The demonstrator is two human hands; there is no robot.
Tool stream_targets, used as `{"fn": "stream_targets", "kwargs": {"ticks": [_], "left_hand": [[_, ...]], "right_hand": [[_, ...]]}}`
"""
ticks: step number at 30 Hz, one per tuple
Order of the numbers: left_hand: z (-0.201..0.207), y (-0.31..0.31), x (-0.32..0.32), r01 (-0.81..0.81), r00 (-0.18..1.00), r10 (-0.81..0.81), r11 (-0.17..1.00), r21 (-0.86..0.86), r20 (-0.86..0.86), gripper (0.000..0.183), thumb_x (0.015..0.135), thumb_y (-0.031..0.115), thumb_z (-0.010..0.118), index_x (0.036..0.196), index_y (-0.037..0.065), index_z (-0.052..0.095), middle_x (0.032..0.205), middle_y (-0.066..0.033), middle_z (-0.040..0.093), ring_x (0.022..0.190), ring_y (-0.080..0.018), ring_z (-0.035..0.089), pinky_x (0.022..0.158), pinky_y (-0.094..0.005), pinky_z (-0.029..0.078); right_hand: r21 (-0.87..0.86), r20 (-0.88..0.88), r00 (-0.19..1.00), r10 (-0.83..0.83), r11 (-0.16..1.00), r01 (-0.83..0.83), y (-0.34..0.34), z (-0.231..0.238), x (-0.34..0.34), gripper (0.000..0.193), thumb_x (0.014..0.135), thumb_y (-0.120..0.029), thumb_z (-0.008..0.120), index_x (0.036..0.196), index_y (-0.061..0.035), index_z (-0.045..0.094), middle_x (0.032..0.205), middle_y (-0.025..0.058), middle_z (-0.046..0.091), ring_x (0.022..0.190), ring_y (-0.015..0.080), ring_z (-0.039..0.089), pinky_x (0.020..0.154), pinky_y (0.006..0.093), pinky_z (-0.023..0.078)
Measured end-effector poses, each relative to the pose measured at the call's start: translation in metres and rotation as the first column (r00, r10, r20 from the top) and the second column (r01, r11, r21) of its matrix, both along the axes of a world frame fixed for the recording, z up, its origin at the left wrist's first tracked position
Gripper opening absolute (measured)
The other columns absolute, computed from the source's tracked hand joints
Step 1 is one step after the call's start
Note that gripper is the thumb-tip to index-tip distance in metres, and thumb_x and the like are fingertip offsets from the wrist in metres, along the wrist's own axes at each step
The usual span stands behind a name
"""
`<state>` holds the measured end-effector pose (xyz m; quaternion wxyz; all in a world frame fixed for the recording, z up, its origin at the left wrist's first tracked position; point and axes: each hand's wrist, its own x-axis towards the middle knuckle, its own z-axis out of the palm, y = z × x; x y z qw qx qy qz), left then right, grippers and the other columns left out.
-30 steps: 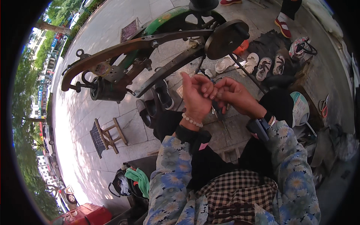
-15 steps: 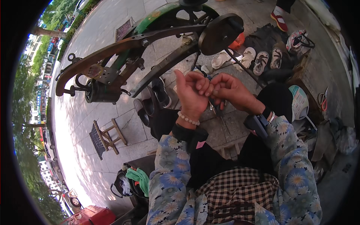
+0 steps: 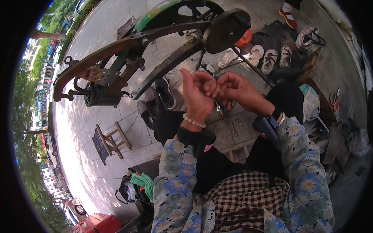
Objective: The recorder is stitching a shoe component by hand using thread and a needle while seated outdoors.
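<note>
My left hand (image 3: 199, 93) is raised over my lap, palm up, its thumb stretched out and its fingers curled in. Against those fingertips my right hand (image 3: 241, 93) presses a pinch of thumb and forefinger. Whatever lies between the fingertips of both hands is hidden or too small to name. Just beyond and to the left stands a hand-cranked sewing machine (image 3: 112, 50) of worn dark metal with green parts. Its round wheel (image 3: 223, 33) sits above my hands. A beaded bracelet (image 3: 193, 121) circles my left wrist.
Several shoes, among them a dark pair (image 3: 165, 94) and light sandals (image 3: 270, 60), lie on the paving. A folding stool (image 3: 112, 141) stands at left. On the right are scissors (image 3: 335, 99) and a paddle fan (image 3: 309, 103). A red case (image 3: 97, 224) sits lower left; another person's red shoe (image 3: 288, 18) shows at top.
The hands keep nearly the same pose, fingertips still together. The sewing machine appears slightly farther left and up in the view.
</note>
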<state>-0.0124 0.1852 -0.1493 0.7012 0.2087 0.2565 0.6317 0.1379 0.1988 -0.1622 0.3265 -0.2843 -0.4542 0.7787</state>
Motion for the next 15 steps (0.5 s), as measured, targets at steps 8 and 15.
{"fn": "stream_targets", "kwargs": {"ticks": [8,15], "left_hand": [[0.0019,-0.0004,0.0002,-0.007,1.000,0.007,1.000,-0.020,-0.007,0.064,0.086,0.059,0.030,0.067,0.002,0.053,0.049,-0.0008,0.034,0.044,-0.0113,0.032,0.045,-0.0263,0.030],[0.0022,-0.0012,0.0012,-0.003,1.000,0.003,1.000,-0.015,-0.016,0.064,0.087,0.058,0.030,0.068,0.001,0.054,0.050,-0.0010,0.034,0.045,-0.0112,0.033,0.046,-0.0261,0.030]], "right_hand": [[-0.012,-0.012,1.000,0.009,1.000,-0.009,0.0002,-0.0006,0.0000,0.023,0.078,-0.008,0.058,0.098,-0.0038,0.046,0.080,0.0047,0.058,0.059,0.0101,0.057,0.045,0.0221,0.047],[0.002,0.007,1.000,0.019,1.000,-0.019,0.0011,-0.0013,-0.0001,0.024,0.077,-0.008,0.058,0.097,-0.0042,0.046,0.080,0.0041,0.058,0.059,0.0100,0.057,0.044,0.0220,0.047]]}}
